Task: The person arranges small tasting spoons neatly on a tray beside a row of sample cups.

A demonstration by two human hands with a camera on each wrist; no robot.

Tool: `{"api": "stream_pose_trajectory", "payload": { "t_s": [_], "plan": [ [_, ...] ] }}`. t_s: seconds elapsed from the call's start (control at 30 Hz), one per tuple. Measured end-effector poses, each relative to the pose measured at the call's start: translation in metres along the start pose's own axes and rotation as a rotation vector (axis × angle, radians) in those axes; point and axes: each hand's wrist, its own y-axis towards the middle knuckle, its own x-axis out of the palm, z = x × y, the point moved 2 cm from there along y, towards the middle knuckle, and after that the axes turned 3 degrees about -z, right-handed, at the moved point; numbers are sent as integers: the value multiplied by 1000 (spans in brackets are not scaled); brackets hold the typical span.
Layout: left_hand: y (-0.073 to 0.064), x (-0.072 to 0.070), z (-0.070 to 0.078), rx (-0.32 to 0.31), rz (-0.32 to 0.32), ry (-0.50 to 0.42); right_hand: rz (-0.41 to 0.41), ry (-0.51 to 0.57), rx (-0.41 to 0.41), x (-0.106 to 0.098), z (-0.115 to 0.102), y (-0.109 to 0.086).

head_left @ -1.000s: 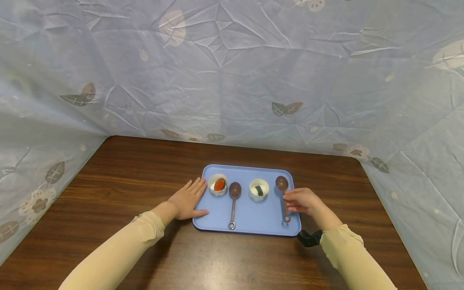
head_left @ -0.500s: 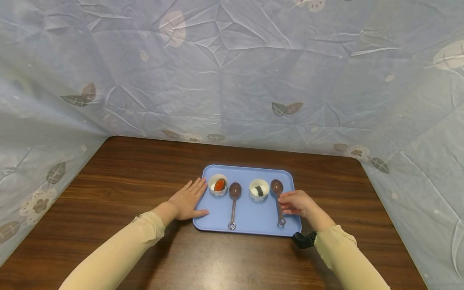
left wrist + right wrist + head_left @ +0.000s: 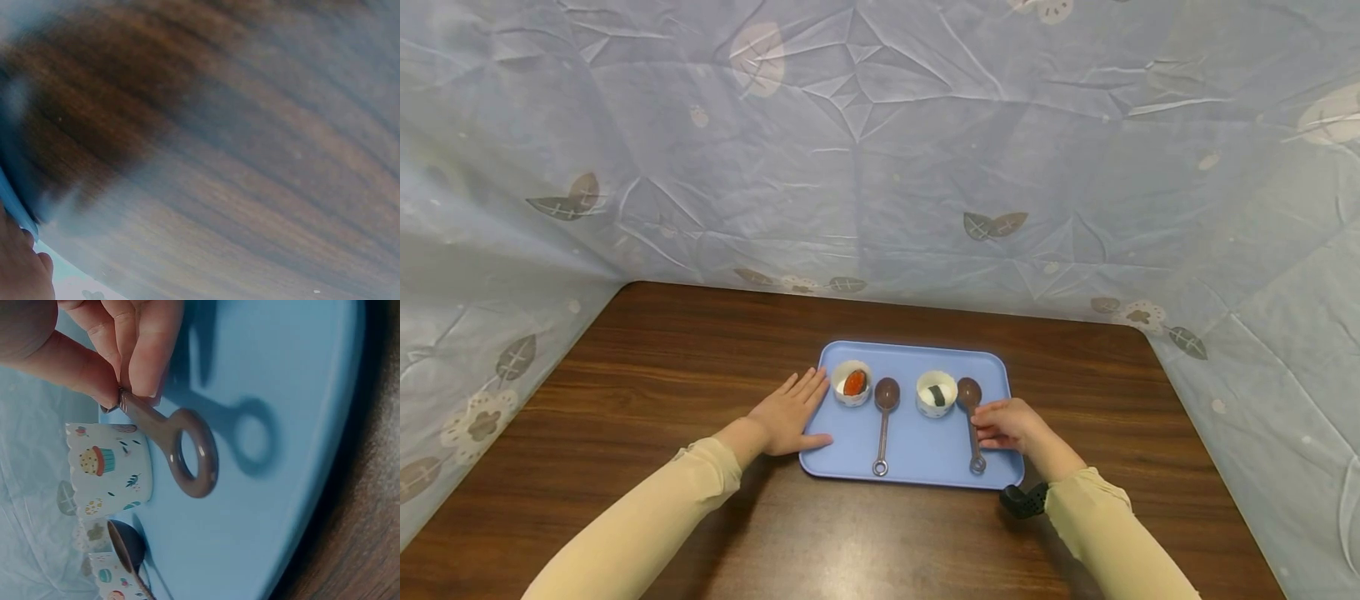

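My right hand (image 3: 1006,425) pinches the handle of a brown spoon (image 3: 195,456) between thumb and fingers. In the right wrist view the ring end of that handle casts a shadow on the blue tray (image 3: 925,454). The spoon's bowl lies just right of a white scalloped cup (image 3: 112,469) that holds a piece of white sushi with a dark band (image 3: 936,395). My left hand (image 3: 792,415) rests flat with fingers spread at the tray's left edge. Near it stands another cup (image 3: 850,398) with an orange-topped sushi piece (image 3: 854,382). Between the cups lies a second brown spoon (image 3: 883,425).
The tray sits on a dark wooden table (image 3: 700,350). A pale patterned cloth (image 3: 880,167) hangs behind the table and along both sides. A black strap device (image 3: 1025,500) is worn at my right wrist, close to the tray's front right corner.
My right hand has moved left with the spoon, bringing its bowl closer to the right-hand cup. My left hand has stayed in place.
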Motion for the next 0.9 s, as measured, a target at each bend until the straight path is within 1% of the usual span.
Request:
{"api": "stream_pose_trajectory", "payload": {
  "t_s": [0.23,0.33,0.63,0.8,0.9],
  "plan": [
    [0,1,0,3,3,14,8,-16,7,2,1,0],
    [0,0,-1,2,0,13,28,-35,6,2,1,0],
    [-1,-1,1,1,9,10,118,-158,-10,1,-2,-2],
    [-4,-3,3,0,7,11,150,-207,-40,-1,-4,-6],
    [-6,-5,5,-1,11,-8,197,-280,-72,-2,-6,-10]
  ]
}}
